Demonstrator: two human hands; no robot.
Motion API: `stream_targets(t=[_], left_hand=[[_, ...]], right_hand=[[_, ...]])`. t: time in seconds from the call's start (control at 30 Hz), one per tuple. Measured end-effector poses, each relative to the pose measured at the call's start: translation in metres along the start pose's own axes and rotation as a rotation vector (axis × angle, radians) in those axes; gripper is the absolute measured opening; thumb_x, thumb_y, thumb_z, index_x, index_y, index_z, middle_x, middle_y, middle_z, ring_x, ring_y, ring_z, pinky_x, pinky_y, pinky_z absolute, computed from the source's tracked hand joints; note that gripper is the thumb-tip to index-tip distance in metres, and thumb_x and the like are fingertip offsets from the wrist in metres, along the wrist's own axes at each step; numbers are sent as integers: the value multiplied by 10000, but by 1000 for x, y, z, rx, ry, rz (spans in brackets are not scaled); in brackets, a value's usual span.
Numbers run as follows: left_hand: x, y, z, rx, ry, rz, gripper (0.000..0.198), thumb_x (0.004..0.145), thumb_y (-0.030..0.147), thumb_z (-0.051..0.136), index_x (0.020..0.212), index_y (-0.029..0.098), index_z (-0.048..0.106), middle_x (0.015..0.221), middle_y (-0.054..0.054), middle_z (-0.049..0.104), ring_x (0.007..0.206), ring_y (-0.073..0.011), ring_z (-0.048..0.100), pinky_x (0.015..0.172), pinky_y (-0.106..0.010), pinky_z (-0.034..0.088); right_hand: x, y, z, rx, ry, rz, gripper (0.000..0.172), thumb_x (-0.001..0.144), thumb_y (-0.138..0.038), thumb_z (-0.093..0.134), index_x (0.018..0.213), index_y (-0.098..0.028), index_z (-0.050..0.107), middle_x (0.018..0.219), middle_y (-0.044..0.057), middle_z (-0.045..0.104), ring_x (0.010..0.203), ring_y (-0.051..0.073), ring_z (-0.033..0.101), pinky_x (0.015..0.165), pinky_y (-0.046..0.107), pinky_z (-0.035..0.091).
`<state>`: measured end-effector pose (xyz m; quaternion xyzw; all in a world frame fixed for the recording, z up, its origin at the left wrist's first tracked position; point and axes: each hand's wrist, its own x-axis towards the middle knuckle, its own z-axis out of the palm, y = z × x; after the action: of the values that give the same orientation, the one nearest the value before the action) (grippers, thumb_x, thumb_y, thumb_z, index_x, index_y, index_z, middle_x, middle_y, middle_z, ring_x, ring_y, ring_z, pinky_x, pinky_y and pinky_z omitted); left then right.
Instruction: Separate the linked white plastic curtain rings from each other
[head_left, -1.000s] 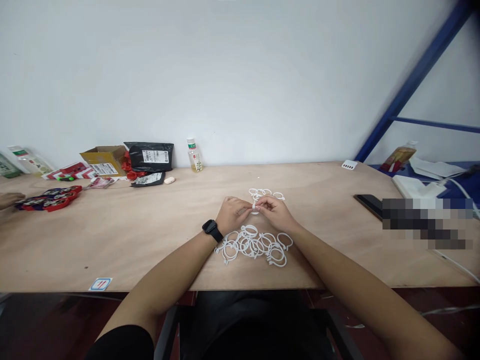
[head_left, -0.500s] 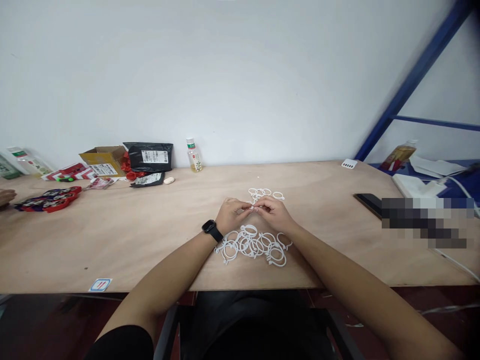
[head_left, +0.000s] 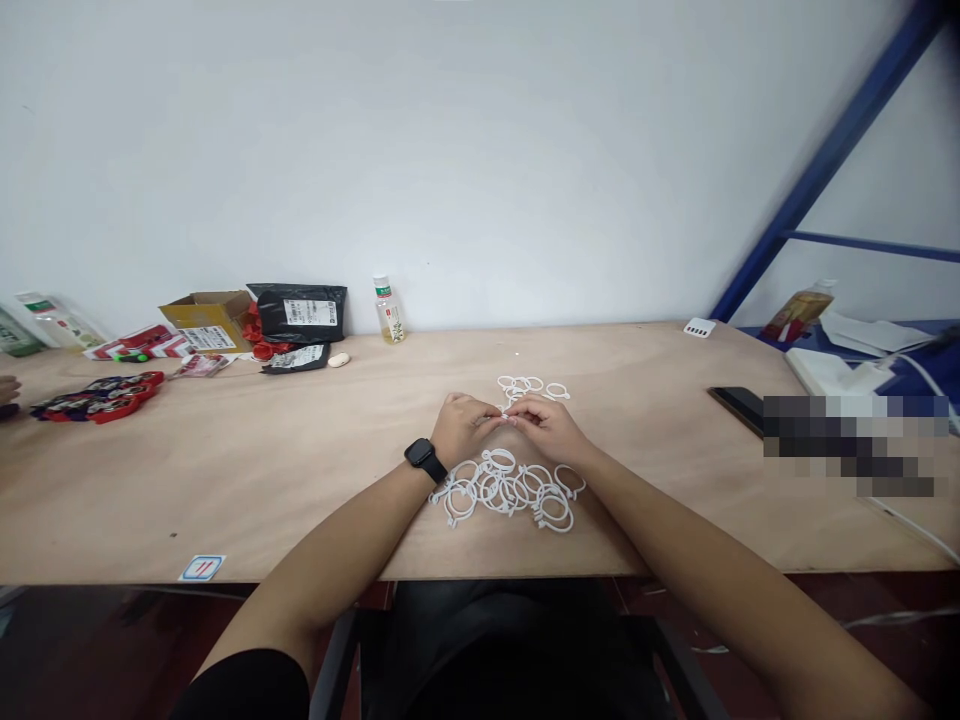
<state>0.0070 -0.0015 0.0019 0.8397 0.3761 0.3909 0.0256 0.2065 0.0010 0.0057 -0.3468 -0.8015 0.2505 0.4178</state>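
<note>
My left hand [head_left: 466, 428], with a black watch [head_left: 420, 454] on its wrist, and my right hand [head_left: 547, 426] meet fingertip to fingertip above the table. Both pinch a small white plastic ring [head_left: 505, 416], mostly hidden by the fingers. Between my forearms lies a loose pile of white plastic rings [head_left: 495, 490], overlapping one another, each with a small tab. Just beyond my hands, several more white rings [head_left: 531, 382] rest on the wood, one of them a little apart to the right.
At the back left stand a cardboard box [head_left: 206, 322], black parcels [head_left: 304, 312] and a bottle [head_left: 389, 312]. Red and dark parts [head_left: 105, 397] lie at left, near another person's hand [head_left: 7, 390]. To the right are a phone [head_left: 739, 408], a white power strip [head_left: 817, 372] and cables.
My hands stay almost in place, still pinching the ring, with only tiny finger shifts. The other person's hand at the far left has drawn back slightly toward the edge of view.
</note>
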Motion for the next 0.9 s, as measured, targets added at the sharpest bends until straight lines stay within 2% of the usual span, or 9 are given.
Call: stream_targets(t=[0.2, 0.4, 0.67, 0.9], left_hand=[[2, 3, -4, -25, -34, 30, 227, 902, 387, 568, 844, 212, 702, 816, -19, 740, 771, -152, 650, 837, -338, 408], [2, 4, -4, -28, -38, 13, 195, 909, 349, 565, 863, 214, 698, 832, -9, 742, 777, -149, 649, 848, -343, 403], [1, 3, -1, -51, -71, -3, 244, 932, 366, 511, 854, 207, 679, 816, -19, 725, 772, -158, 636, 820, -339, 421], [1, 3, 0, -54, -58, 0, 230, 934, 349, 503, 853, 205, 663, 813, -23, 711, 784, -161, 627, 825, -343, 422]], right_hand=[[-1, 2, 2, -22, -5, 23, 182, 886, -309, 541, 924, -215, 692, 831, 41, 677, 724, 174, 582, 661, 310, 440], [-1, 3, 2, -33, 20, 44, 189, 898, -317, 519, 919, -215, 677, 820, 36, 672, 771, 184, 592, 695, 308, 445], [-1, 8, 6, 68, -9, 86, 192, 892, -352, 518, 895, -209, 647, 809, 28, 663, 739, 174, 589, 689, 308, 461], [-1, 8, 10, 193, 9, 168, 207, 866, -392, 542, 873, -198, 614, 665, -7, 584, 596, 133, 512, 556, 257, 426]])
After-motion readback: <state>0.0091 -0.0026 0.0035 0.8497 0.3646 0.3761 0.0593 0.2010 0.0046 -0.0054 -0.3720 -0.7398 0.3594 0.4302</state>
